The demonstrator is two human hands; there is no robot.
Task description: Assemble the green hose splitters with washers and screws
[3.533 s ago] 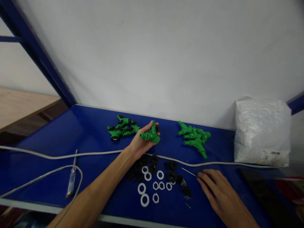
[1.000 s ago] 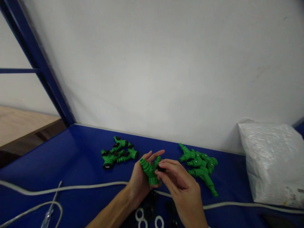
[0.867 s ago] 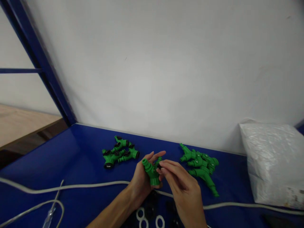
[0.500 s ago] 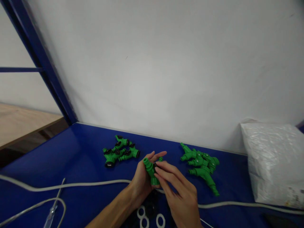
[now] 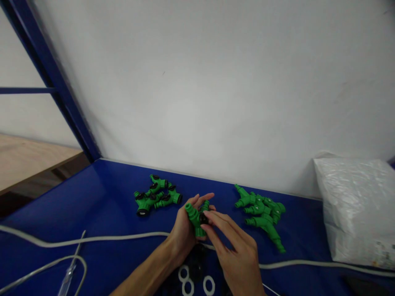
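Observation:
My left hand [image 5: 182,224] is closed around a green Y-shaped hose splitter [image 5: 195,218], its two outlets pointing up and away. My right hand [image 5: 233,242] pinches a small black knob [image 5: 204,218] between thumb and fingers, against the splitter's side at the fork. Whether the knob is seated there I cannot tell. Below my hands lie white ring washers [image 5: 209,285] and some dark parts, partly hidden by my wrists.
Green splitters with black knobs [image 5: 142,204] lie at the back left. Several plain green splitters [image 5: 262,222] are piled at right. A screwdriver [image 5: 68,273] and a pale cable [image 5: 123,238] lie left. A white plastic-wrapped package [image 5: 354,213] stands far right.
My right fingers have shifted slightly on the black knob, so more of it shows. The splitter has tilted a little in my left hand.

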